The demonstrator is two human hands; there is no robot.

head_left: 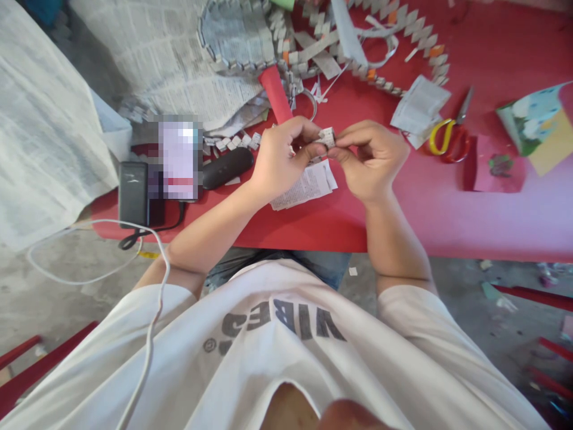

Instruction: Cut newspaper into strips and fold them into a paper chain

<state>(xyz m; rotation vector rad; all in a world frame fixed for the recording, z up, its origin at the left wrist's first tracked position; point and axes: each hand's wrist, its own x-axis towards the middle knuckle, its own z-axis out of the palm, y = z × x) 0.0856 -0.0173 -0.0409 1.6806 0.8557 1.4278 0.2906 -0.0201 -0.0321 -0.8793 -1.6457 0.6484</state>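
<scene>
Between the fingertips of both hands is a small folded piece of newspaper. My left hand pinches it from the left with thumb and forefinger. From the right, my right hand grips its edge in the same way, the other fingers curled. Below the hands, a small stack of cut newspaper strips lies on the red table. A red paper strip and a roll of tape lie just beyond my left hand.
Chains of folded paper spread across the back. Scissors and a newspaper piece lie to the right, near a pink paper. At left are a blurred-out phone, a black case, a power bank and a white cable.
</scene>
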